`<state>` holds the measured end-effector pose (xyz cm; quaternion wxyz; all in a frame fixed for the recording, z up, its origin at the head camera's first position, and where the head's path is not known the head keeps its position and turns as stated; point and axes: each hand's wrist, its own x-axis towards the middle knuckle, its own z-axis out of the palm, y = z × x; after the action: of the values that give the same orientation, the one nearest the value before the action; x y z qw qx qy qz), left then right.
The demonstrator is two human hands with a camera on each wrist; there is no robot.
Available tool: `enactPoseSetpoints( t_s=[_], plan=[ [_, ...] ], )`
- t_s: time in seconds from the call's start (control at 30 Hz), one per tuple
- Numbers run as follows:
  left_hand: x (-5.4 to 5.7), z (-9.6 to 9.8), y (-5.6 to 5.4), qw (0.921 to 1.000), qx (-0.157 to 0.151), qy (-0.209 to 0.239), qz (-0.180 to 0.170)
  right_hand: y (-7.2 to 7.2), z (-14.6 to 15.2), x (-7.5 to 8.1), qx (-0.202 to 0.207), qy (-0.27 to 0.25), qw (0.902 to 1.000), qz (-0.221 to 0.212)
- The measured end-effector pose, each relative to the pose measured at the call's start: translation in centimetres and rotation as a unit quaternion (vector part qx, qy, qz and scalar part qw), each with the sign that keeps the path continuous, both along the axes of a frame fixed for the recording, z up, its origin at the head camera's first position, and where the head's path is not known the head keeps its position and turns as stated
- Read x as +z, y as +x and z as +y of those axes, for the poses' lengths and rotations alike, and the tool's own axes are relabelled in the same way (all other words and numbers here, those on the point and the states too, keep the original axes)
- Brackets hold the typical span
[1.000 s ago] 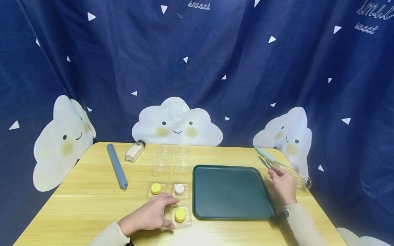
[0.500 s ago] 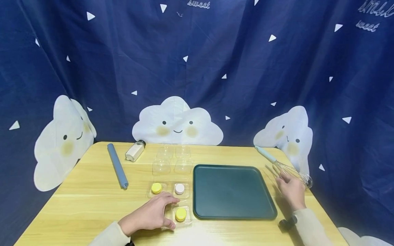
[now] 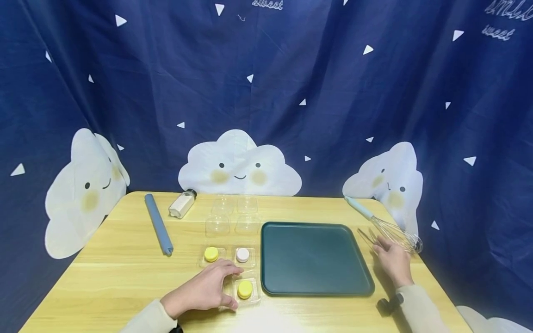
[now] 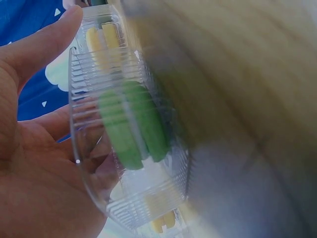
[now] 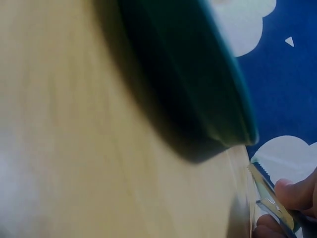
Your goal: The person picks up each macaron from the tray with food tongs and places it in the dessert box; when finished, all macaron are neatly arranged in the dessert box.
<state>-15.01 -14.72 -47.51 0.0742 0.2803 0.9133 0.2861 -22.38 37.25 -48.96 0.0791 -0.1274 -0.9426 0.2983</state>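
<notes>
Serrated tweezers [image 5: 272, 197] are pinched by the fingers of the right hand [image 3: 393, 263] beside a tray [image 3: 316, 259]; a boxed macaron [image 3: 244, 289] is flanked by the widely spread left hand [image 3: 204, 289].

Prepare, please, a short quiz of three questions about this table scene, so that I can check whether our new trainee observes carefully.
1. True or false: in the head view, the whisk lies to the left of the tray.
2. What does the right hand hold?
A) the shaker
B) the tongs
C) the rolling pin
3. Fill in: in the left wrist view, the macaron nearest the palm of the left hand is ____ in colour.

Key:
1. False; it lies to the right.
2. B
3. green
</notes>
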Motion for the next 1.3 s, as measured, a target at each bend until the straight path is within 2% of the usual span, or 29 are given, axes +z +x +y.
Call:
enactPoseSetpoints(
  t_s=[0.27, 0.67, 0.87, 1.07, 1.2, 1.3],
  plan=[
    [0.0, 0.0, 0.0, 1.0, 0.001, 0.001, 0.002, -0.5, -0.1, 0.1, 0.01, 0.02, 0.9997, 0.003],
    [0.1, 0.0, 0.2, 0.9999, 0.0, -0.009, 0.004, -0.5, 0.0, -0.2, -0.003, -0.01, 0.9999, -0.004],
    [0.2, 0.1, 0.3, 1.0, 0.0, -0.007, 0.002, -0.7, -0.3, -0.3, -0.009, -0.007, 0.9999, 0.003],
    [0.4, 0.1, 0.4, 0.9999, -0.001, -0.01, -0.003, -0.5, -1.7, 0.6, -0.033, -0.021, 0.9974, 0.061],
    [0.5, 0.2, 0.5, 0.9999, 0.001, -0.01, -0.003, -0.4, -3.1, 2.0, -0.057, -0.063, 0.9901, 0.112],
    [0.8, 0.1, 0.7, 0.9999, 0.008, -0.006, 0.011, -0.5, -4.2, 3.1, -0.067, -0.099, 0.9815, 0.149]
  ],
)
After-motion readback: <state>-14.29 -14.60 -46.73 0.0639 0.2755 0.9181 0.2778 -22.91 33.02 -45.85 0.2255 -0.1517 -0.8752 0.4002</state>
